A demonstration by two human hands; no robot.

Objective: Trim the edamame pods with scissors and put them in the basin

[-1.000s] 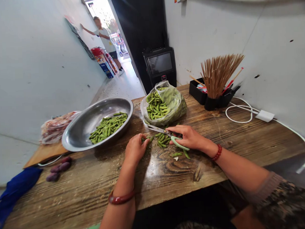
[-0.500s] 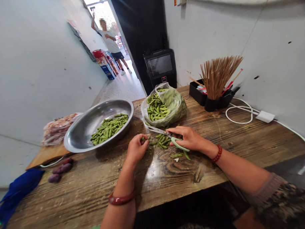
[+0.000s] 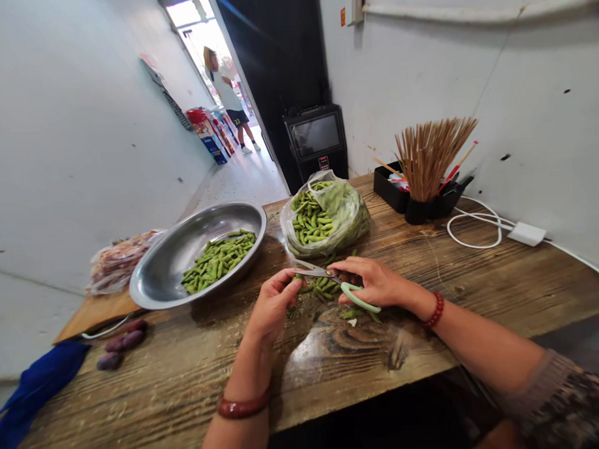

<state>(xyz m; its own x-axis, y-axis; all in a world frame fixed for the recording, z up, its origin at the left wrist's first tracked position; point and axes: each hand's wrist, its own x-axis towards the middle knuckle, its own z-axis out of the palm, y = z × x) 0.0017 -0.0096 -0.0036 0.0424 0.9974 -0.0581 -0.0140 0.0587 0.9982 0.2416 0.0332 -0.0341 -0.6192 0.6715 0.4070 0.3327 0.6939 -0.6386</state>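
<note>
My right hand [image 3: 373,282] is closed around the green handles of a pair of scissors [image 3: 317,271], whose blades are parted and point left. Between the thumb and fingers of my left hand [image 3: 274,302] is a green edamame pod [image 3: 300,278], mostly hidden, right at the blade tips. Loose edamame pods [image 3: 326,289] lie on the table under the scissors. Behind them stands a clear plastic bag [image 3: 351,219] full of pods. To the left, a wide steel bowl [image 3: 156,272] holds more pods in its right part.
Several purple-red onion-like bulbs [image 3: 115,343] lie left on the wooden table [image 3: 187,385], near a blue cloth [image 3: 40,384]. Bagged food [image 3: 118,260] sits behind on a board. At the right are a black holder with sticks [image 3: 429,207] and a white cable [image 3: 477,244]. A person [image 3: 231,99] stands in the doorway.
My left hand has turned and brought the pod up to the scissor tips. The person in the doorway has lowered a raised arm and turned. The view has tilted slightly upward.
</note>
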